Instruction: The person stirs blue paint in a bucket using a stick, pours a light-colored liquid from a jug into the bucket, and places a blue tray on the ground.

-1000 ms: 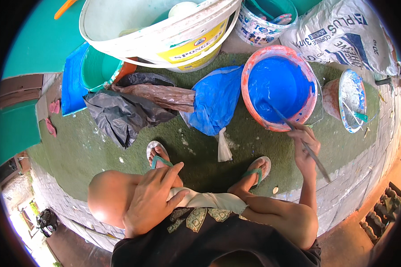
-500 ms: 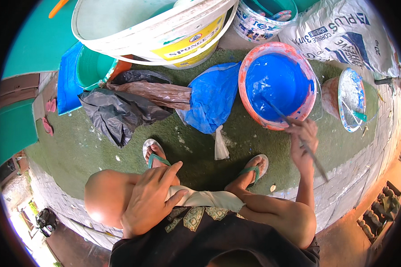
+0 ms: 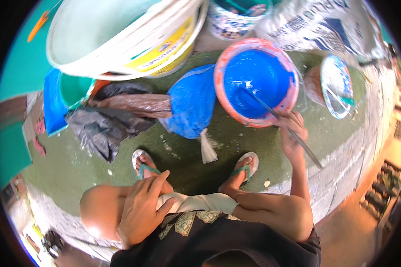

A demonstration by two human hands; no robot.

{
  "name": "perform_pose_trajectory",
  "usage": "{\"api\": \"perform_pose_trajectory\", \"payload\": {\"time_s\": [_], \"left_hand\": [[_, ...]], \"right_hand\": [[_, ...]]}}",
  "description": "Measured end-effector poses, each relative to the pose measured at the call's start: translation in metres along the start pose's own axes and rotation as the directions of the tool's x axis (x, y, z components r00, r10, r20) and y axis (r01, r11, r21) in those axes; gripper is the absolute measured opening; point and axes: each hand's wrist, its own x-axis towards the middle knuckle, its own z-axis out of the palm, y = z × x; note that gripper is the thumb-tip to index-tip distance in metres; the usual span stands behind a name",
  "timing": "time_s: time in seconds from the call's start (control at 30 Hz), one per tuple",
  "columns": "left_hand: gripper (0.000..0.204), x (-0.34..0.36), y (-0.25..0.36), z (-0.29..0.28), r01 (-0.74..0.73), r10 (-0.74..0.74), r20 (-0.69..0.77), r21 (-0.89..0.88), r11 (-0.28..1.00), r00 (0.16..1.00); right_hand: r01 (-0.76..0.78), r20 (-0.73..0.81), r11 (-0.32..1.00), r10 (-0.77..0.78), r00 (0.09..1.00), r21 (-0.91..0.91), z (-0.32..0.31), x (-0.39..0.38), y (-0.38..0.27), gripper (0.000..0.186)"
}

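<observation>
My right hand [image 3: 292, 131] grips a long, thin grey stick [image 3: 309, 152] near the right rim of my view's middle. The stick's far end dips into blue liquid paint [image 3: 260, 78] in a red bucket [image 3: 229, 111] with a paint-smeared rim. My left hand [image 3: 142, 207] lies with fingers loosely stretched on my bare left thigh beside the knee [image 3: 100, 209], holding nothing. A blue plastic bag [image 3: 189, 107] lies beside the bucket, with crumpled black [image 3: 96, 129] and brown [image 3: 136, 104] bags to its left.
A big white tub [image 3: 98, 35], smaller paint pail [image 3: 231, 22] and white sack [image 3: 316, 26] line the back. A smeared pail [image 3: 316, 86] stands right, green basin [image 3: 71, 89] left, on green matting [image 3: 58, 178]. My sandalled feet [image 3: 240, 173] are spread below the bucket.
The view has shifted, so the tub and buckets appear further left. The stick in my right hand still rests in the paint, angled similarly. My left hand remains on my leg.
</observation>
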Motion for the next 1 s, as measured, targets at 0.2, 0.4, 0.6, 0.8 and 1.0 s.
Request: {"api": "perform_pose_trajectory", "payload": {"time_s": [0.2,0.4,0.6,0.8,1.0], "left_hand": [[0.052,0.001,0.007,-0.008,0.002,-0.002,0.006,-0.03,1.0,1.0],[0.057,0.009,0.004,-0.005,-0.021,0.021,0.002,0.048,0.999,1.0],[0.057,0.014,0.0,0.001,-0.041,0.043,-0.027,0.076,0.996,0.999],[0.058,0.02,0.001,-0.001,-0.013,0.015,-0.024,0.063,0.998,1.0],[0.048,0.021,0.023,0.0,0.065,-0.065,0.013,0.035,0.997,0.998]], "right_hand": [[-0.053,-0.002,0.899,0.058,0.998,-0.434,-0.023,0.007,-0.005,0.02],[-0.073,0.071,0.997,0.072,0.995,0.011,-0.024,-0.004,-0.025,0.024],[0.025,-0.042,0.954,-0.039,0.998,-0.299,-0.012,0.012,0.005,0.024],[-0.043,0.086,0.997,0.048,0.995,-0.06,-0.04,-0.009,-0.014,0.025],[0.171,-0.027,0.982,-0.173,0.985,-0.079,-0.018,0.013,0.013,0.026]]}}
